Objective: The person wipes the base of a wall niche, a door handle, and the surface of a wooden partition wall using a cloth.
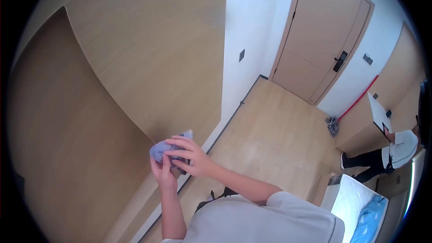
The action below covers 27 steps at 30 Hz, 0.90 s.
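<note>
A small bundle of lavender-blue cloth [158,150] is held up in front of my body, near the wooden panelling. Its kind cannot be made out; it looks folded or rolled, and a paler end sticks out beyond my fingers. My left hand [164,174] grips it from below, thumb and fingers pressed to the fabric. Over its other side lies my right hand [191,155], with fingers bent across the cloth and fingertips on it. Part of the bundle is hidden behind my right fingers.
Tall wooden panels [153,49] stand close to my hands. Beyond the wooden floor [274,130] is a closed door [321,40]. A mop [332,126] with a red handle leans by a wooden cabinet [355,123]. Another person [398,148] stands near a bed [348,198] with blue bedding.
</note>
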### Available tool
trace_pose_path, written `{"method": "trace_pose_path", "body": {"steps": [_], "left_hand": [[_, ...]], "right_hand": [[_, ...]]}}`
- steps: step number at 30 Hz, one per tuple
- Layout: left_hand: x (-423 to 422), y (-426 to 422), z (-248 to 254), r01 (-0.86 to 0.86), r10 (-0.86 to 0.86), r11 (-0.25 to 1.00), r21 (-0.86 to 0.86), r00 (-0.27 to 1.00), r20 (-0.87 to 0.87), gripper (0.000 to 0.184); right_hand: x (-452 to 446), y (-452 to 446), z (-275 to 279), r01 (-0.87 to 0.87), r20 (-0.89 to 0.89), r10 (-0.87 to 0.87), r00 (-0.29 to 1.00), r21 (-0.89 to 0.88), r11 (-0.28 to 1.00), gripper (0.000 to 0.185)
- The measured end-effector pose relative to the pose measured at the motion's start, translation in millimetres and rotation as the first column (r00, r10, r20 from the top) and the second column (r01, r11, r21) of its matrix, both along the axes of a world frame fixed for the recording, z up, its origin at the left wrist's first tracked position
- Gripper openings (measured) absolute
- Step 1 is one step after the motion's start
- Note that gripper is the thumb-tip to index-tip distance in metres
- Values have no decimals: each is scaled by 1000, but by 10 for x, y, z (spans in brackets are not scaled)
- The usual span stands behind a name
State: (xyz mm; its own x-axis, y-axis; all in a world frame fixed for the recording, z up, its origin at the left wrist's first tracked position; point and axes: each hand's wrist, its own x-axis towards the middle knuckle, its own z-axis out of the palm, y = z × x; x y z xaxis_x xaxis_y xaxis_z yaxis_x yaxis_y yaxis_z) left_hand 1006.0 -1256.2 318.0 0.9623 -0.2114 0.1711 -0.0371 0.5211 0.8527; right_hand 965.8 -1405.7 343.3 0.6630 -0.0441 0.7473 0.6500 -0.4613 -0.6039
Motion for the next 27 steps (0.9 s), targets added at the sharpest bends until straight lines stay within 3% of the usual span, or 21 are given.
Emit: {"method": "trace_pose_path", "body": {"steps": [1, 3, 4, 7, 10, 13, 16, 19, 22, 25, 27], "left_hand": [[-3, -16, 30, 8, -9, 1000, -14, 1000, -27, 41], [-15, -41, 6, -32, 32, 999, 3, 998, 49, 42], [-18, -23, -2, -53, 51, 998, 22, 995, 83, 42], [9, -131, 180, -37, -2, 990, 137, 961, 277, 36], [29, -202, 108, 14, -73, 977, 214, 960, 269, 29], [-38, -214, 49, -101, 65, 980, 173, 977, 201, 28], [-37, -336, -47, -17, 6, 999, 29, 946, 324, 32], [-118, -271, 4, 176, -305, 937, 302, 835, 458, 35], [-120, -50, 3, -47, -444, 817, 574, 583, 680, 41], [58, 59, 203, -46, -336, 847, 530, 726, 600, 43], [216, 162, 50, -142, -33, 946, 290, 851, 524, 49]], "right_hand": [[-62, -12, -88, 34, -16, -34, 999, 1, 999, 37], [-167, -9, -332, -32, -242, 161, 957, 462, 886, 43], [-202, 9, -484, -10, -311, 291, 905, 668, 744, 46], [-175, -62, -988, -97, -231, 801, 553, 937, 337, 58], [-280, 75, -1003, -27, -244, 852, 463, 957, 289, 68], [-413, 95, -914, 87, -102, 904, 416, 994, 72, 74], [-564, 31, -625, 81, 287, 903, 320, 941, -328, 74], [-438, -29, -229, 76, 122, 812, 571, 977, -200, 67], [-261, -163, -390, 101, -225, 607, 763, 968, 232, 56], [-46, -464, -263, 146, -307, 240, 921, 843, 518, 51], [-85, -522, 42, 164, -224, -1, 975, 711, 684, 49]]}}
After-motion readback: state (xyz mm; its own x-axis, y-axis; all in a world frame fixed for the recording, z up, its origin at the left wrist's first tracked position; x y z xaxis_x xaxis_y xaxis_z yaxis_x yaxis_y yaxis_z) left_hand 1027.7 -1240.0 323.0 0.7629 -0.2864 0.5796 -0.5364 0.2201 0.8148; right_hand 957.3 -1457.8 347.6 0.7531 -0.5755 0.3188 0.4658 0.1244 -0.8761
